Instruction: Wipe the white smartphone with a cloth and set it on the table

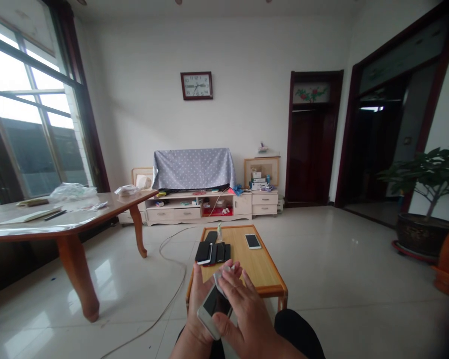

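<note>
Cradling a white smartphone (214, 308) from below, the left hand (200, 299) stands partly closed in the head view, fingers curled up behind the phone's edge, which rests against the palm. The right hand (243, 311) lies over the phone with fingers spread and thumb at its lower edge; whether it grips the phone or a small white scrap (222, 275) by the fingertips cannot be told, nor can the scrap's material. Both hands are held just above the near end of a low wooden table (264, 267). On that table: a row of dark phones (213, 253), one white-edged phone (205, 254) on top of the row, a second white smartphone (253, 241) lying apart to the right, and a small pale bottle (219, 232) at the far edge. Also listed: a pale cable (172, 264) looping across the tiled floor; a long wooden table (67, 219) at left; a cream TV cabinet (198, 207) under a dotted grey cloth (192, 169); a wall clock (196, 86); a potted plant (422, 174) at right.
</note>
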The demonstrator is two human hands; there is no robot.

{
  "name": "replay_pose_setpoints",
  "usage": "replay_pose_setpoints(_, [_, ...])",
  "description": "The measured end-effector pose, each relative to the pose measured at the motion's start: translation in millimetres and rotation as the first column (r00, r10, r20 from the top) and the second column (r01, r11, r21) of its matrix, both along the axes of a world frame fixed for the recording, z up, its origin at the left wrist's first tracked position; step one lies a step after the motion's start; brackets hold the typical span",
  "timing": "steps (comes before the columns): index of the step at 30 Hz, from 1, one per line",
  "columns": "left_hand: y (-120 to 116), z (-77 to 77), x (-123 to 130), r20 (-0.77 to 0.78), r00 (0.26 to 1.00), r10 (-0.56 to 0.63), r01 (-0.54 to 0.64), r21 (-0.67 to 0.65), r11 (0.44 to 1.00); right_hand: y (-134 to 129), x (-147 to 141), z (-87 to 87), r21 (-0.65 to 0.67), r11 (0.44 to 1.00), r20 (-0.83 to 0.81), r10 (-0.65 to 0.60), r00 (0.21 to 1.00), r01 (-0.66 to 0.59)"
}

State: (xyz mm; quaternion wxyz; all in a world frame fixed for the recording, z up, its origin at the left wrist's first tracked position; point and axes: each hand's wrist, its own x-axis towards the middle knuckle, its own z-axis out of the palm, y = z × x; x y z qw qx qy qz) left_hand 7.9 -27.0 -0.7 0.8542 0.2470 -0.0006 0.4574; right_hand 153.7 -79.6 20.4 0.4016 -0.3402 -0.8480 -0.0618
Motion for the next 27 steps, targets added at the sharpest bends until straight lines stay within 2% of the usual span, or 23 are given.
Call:
replay_pose_setpoints(3, [-0.8,-1.8,5.5,0.044,0.999,0.009,-0.01,0.011,1.0,-3.9,-2.9,-2.1,0.056,0.997,0.015,0.049,0.999,-0.05])
replay_pose_setpoints(6, [-4.4,3.3,8.6,0.029,1.0,-0.009,0.008,0.026,1.0,-0.9,0.0,1.3,0.017,1.0,0.006,-0.006,1.0,0.006])
replay_pose_setpoints(9, [-3.5,9.1,2.1,-0.003,1.0,-0.025,0.025,0.057,0.998,4.3,6.8,0.2,0.018,0.998,-0.012,-0.052,0.999,0.052])
replay_pose_setpoints(12, [3.4,8.1,-8.7,0.016,1.0,0.023,-0.024,0.072,0.997,2.0,10.8,-9.8,0.096,0.995,-0.008,-0.035,0.999,0.036])
replay_pose_setpoints(16, [7.7,5.0,-11.8,0.024,0.998,0.052,-0.053,0.022,0.998,-9.5,13.4,-18.7,0.143,0.99,0.007,0.008,1.0,-0.009])
replay_pose_setpoints(20, [1.4,15.6,-2.5,0.015,0.994,0.113,-0.112,-0.055,0.992,-11.4,21.0,-6.8,0.031,0.999,-0.002,-0.017,1.0,0.018])
replay_pose_setpoints(23, [0.1,23.0,0.6,0.017,0.992,0.124,-0.122,-0.086,0.989,-10.6,21.9,-0.9,-0.001,0.998,-0.022,-0.056,0.998,0.056])
replay_pose_setpoints(25, [2.6,21.6,-1.0,0.029,0.992,0.125,-0.122,-0.096,0.988,-13.7,15.5,-5.8,0.022,0.999,-0.002,-0.031,1.0,0.031])
replay_pose_setpoints(27, [5.9,16.1,-4.2,0.046,0.991,0.128,-0.123,-0.099,0.987,-18.5,5.8,-15.4,0.107,0.994,0.0,0.033,0.999,-0.033])
